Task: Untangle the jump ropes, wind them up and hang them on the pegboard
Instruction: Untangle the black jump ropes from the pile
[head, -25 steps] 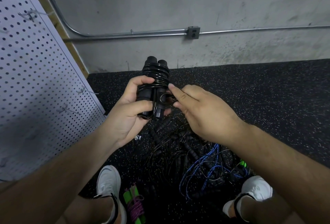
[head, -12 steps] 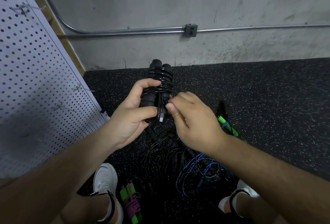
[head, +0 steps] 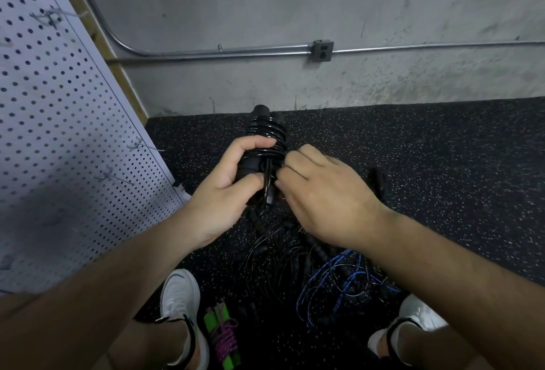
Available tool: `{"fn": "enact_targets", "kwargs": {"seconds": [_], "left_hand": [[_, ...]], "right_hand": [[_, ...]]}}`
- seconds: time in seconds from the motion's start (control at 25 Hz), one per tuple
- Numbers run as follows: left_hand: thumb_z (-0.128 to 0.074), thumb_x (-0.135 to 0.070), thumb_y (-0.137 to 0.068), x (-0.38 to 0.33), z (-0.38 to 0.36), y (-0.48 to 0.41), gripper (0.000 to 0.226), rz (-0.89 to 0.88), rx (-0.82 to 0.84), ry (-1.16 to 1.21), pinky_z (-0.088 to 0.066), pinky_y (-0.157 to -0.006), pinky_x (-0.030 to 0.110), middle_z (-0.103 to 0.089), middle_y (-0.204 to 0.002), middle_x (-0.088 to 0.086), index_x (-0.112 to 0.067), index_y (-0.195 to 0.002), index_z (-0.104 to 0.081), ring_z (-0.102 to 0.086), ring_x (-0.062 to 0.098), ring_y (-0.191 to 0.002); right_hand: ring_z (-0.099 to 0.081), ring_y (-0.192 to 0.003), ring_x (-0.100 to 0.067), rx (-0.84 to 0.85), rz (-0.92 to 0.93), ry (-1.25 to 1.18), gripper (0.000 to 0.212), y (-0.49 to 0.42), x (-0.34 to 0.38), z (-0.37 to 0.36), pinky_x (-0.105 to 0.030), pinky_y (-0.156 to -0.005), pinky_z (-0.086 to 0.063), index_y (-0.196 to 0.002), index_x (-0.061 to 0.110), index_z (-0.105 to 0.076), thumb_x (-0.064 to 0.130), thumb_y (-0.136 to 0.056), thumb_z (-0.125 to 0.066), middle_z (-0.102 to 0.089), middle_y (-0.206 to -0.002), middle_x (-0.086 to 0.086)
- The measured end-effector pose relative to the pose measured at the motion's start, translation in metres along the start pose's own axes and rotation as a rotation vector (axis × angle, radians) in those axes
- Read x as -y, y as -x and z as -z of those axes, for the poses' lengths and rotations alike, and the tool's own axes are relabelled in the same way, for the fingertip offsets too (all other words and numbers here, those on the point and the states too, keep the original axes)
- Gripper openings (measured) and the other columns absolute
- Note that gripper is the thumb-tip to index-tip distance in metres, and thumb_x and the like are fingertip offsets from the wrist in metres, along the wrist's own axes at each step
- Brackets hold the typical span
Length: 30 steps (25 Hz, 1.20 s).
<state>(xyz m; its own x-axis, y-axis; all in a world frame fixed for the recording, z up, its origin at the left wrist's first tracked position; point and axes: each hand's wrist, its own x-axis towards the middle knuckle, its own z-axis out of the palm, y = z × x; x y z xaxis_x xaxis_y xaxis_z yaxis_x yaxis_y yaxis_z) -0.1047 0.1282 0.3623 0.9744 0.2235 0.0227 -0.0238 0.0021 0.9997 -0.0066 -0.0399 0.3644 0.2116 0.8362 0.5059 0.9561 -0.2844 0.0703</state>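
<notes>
Forearms [head: 88, 296] bare. L sneaker [head: 180, 296], R sneaker [head: 418, 315]: white, blk ankle trim.

Fingertips of right hand [head: 326, 195], hidden against black rope [head: 267, 137]

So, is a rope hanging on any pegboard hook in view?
No: the hooks visible on the pegboard are bare, and the wound black rope is held in the left hand.

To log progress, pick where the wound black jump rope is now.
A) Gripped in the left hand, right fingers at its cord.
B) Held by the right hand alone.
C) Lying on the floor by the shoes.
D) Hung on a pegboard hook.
A: the left hand grips the black jump rope by its handles while the right hand pinches its cord.
</notes>
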Motion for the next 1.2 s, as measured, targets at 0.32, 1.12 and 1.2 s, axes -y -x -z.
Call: {"fn": "enact_targets", "kwargs": {"seconds": [0.32,1.12,1.2], "left_hand": [[-0.057,-0.008,-0.091,-0.005,0.001,-0.002,0.05,-0.045,0.054,-0.19,-0.052,-0.098,0.035,-0.067,-0.119,-0.002,-0.042,-0.128,-0.056,-0.063,0.021,-0.112],[-0.054,0.001,-0.071,-0.007,0.014,-0.009,0.083,0.104,0.305,-0.18,-0.053,-0.085,0.036,-0.054,-0.131,0.004,-0.044,-0.139,-0.039,-0.06,0.013,-0.103],[-0.06,-0.012,-0.066,-0.005,0.013,-0.01,0.08,0.15,0.339,-0.309,-0.046,-0.085,0.037,-0.054,-0.125,0.006,-0.046,-0.135,-0.037,-0.056,0.011,-0.102]], "right_hand": [[-0.059,-0.081,-0.009,-0.216,-0.537,-0.529,0.016,0.009,0.026,-0.002,-0.019,-0.071,-0.049,-0.094,0.011,-0.077,0.024,-0.096,-0.067,-0.063,-0.088,0.002],[-0.051,-0.113,-0.023,-0.084,-0.088,-0.416,0.028,-0.005,-0.002,0.003,-0.039,-0.097,-0.045,-0.122,0.017,-0.073,0.022,-0.095,-0.069,-0.063,-0.12,0.001],[-0.051,-0.112,-0.023,-0.032,-0.046,-0.409,0.021,-0.006,-0.003,-0.003,-0.045,-0.093,-0.046,-0.113,0.016,-0.076,0.022,-0.094,-0.068,-0.065,-0.114,0.004]]}}
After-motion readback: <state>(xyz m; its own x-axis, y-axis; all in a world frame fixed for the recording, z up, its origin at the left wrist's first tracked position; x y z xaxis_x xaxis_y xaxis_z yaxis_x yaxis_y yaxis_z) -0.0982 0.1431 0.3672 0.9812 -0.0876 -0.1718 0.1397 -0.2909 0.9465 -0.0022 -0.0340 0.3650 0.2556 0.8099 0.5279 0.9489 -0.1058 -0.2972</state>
